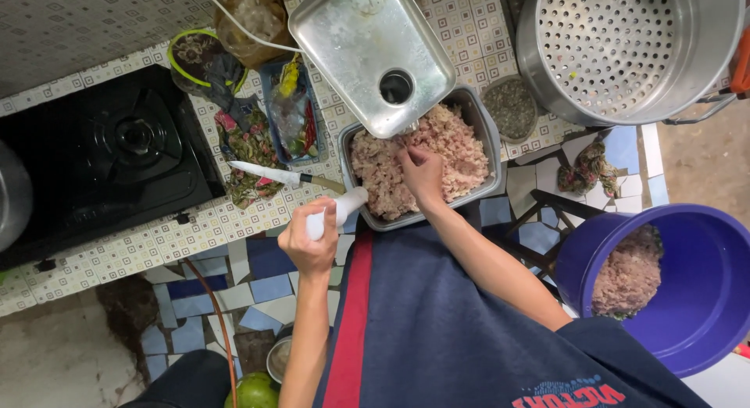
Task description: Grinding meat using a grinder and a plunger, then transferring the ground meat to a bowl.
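Left hand (310, 238) grips white pestle (336, 212); right hand (422, 172) in minced meat (461, 154).

The light is soft and even, like daylight, and most of the picture is bright enough to see well. The shiny metal feed tray (367, 52) has pale glare on its flat top. The big steamer pot (625, 48) shines too, mostly along its rim. The black gas stove (117, 154) looks dark, with only faint gleams. Shadows are weak, with a soft one under the tabletop (156, 240) edge. The floor at the bottom left is dimmer. The middle looks sharp. Near the edges, things bend and stretch a little, as with a wide lens.
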